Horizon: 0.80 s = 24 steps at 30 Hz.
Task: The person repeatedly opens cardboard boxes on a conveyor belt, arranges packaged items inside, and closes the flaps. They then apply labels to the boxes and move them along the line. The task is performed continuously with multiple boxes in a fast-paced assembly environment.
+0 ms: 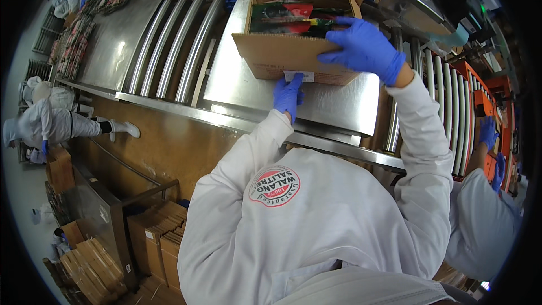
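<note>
An open cardboard box sits on a flat steel plate set into the roller line. Dark, red and green plastic packs fill its inside. Low on the box's near side is a white printed label. My left hand, in a blue glove, has its extended fingertips against this label. My right hand, gloved too, lies over the box's right front corner with fingers spread, the fingertips by the top edge and the thumb on the front wall. Part of the label is hidden under my left fingers.
Metal rollers run to the left and more rollers to the right. A co-worker's white sleeve and blue gloves are close on my right. Another person bends at far left. Folded cardboard stands at lower left.
</note>
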Motion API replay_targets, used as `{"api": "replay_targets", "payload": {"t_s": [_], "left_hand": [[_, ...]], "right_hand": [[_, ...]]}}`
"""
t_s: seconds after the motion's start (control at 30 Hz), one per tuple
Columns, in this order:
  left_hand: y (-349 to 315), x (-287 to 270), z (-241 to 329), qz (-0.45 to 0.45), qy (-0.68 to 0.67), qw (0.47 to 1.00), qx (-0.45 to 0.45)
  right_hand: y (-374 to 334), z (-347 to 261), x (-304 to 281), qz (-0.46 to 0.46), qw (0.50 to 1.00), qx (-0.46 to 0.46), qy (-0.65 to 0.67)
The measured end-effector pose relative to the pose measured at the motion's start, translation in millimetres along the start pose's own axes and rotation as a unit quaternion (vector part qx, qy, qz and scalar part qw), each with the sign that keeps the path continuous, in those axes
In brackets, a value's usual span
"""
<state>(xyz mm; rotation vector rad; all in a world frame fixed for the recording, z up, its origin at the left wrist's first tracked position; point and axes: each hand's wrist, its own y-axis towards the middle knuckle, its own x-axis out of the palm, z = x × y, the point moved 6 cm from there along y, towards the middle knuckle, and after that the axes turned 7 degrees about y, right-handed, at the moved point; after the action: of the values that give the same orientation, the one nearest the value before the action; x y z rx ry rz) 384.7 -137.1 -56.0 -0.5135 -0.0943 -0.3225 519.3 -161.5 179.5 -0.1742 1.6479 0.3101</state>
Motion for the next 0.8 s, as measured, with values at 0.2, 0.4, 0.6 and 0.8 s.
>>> {"api": "replay_targets", "payload": {"t_s": [0.2,0.4,0.6,0.8], "left_hand": [[2.2,-13.2,14.0,-0.035,0.207,0.978,-0.014],[26.5,-26.3,23.2,-0.099,0.425,0.9,-0.018],[-16.1,22.1,28.2,-0.366,0.452,0.797,0.162],[-17.6,54.0,48.8,-0.231,0.336,0.856,0.317]], "right_hand": [[-16.0,-3.6,15.5,0.052,0.998,0.006,0.039],[-17.4,-10.9,9.4,0.087,0.996,-0.022,0.023],[-24.5,-4.7,13.8,0.12,0.991,-0.047,0.039],[-62.5,-22.3,11.7,0.083,0.996,-0.034,-0.018]]}}
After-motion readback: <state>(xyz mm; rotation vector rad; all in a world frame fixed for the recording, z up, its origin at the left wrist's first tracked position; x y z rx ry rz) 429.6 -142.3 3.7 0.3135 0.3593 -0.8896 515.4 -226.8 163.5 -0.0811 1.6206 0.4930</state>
